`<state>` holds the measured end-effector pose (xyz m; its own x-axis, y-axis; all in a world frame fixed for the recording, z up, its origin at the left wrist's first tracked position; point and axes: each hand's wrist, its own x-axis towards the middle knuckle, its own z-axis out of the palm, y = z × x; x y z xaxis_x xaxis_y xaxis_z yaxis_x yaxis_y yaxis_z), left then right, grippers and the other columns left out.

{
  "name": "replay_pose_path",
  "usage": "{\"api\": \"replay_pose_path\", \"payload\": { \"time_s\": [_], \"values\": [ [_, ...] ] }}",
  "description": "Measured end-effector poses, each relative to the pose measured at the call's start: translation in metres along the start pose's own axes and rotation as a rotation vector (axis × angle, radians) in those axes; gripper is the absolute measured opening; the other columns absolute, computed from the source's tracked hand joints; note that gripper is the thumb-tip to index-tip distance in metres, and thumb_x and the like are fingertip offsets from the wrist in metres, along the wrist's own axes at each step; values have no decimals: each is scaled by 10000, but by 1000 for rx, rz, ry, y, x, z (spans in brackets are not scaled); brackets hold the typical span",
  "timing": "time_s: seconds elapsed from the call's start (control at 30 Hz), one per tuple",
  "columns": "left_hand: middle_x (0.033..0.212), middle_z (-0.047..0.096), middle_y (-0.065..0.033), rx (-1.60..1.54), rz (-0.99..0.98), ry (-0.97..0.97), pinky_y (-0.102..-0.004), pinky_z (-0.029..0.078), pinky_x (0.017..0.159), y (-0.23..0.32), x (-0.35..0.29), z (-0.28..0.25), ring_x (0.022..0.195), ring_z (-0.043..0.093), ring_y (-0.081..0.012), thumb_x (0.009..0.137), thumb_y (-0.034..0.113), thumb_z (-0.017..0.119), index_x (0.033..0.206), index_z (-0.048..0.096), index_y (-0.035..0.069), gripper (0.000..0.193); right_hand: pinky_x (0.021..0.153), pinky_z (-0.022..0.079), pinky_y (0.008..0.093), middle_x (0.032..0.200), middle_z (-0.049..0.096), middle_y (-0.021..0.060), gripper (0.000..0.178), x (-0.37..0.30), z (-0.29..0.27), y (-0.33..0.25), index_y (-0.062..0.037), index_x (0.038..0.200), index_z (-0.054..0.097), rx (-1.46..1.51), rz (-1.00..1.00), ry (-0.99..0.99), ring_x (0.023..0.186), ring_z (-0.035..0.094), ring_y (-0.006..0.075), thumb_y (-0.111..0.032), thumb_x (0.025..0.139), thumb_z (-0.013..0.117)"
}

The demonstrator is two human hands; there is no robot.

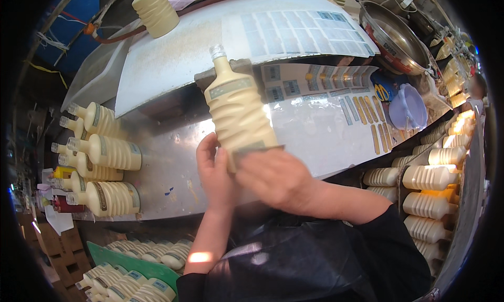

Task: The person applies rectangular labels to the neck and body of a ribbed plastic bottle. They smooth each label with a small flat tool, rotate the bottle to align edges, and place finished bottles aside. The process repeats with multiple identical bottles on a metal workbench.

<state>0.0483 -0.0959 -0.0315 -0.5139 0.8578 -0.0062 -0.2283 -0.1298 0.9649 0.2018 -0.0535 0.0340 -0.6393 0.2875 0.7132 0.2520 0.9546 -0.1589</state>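
A cream plastic bottle point(239, 110) with wavy ribbed sides and a clear threaded neck lies tilted in front of me, its neck pointing away. A patterned label band crosses its shoulder. Behind its upper part is a grey block point(242, 66). My left hand point(215, 168) grips the bottle's near left side, thumb and fingers closed against it. Across the near end lies my right hand point(278, 178), fingers stretched flat and slightly blurred. A dark strip edge shows beside those fingers; what it is, I cannot make out.
Similar bottles point(113, 152) lie stacked at the table's left. Label sheets point(299, 31), loose gold strips point(367, 110), yellow scissors point(381, 92), a lilac bucket point(408, 107) and a large metal pan point(394, 34) are to the right. More bottles point(428, 178) fill racks at the right.
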Motion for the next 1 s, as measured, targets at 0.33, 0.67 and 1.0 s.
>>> {"api": "replay_pose_path", "payload": {
  "time_s": [0.33,0.67,1.0],
  "values": [
    [1332,549,-142,124,93,-30,-387,385,1112,-4,-5,-9,1244,518,-236,1088,276,414,1381,504,-25,431,511,514,348,715,694,85,224,-7,-13,4,-71,1096,657,15,480,-70,546,664,249,-146,900,734],
    [1421,400,-248,585,126,-50,-517,304,1155,-15,-16,-5,1330,396,-408,779,196,728,1486,323,-35,847,517,476,385,599,622,102,289,-29,-7,16,-79,1133,580,97,932,-85,520,632,292,-210,913,715],
    [1436,422,-207,492,106,-272,-455,322,1176,-28,-11,-37,1371,408,-345,788,158,729,1568,279,-2,915,651,544,415,848,706,131,240,-18,-18,28,-102,1136,661,168,659,37,746,701,314,-200,921,704]
  ]
}}
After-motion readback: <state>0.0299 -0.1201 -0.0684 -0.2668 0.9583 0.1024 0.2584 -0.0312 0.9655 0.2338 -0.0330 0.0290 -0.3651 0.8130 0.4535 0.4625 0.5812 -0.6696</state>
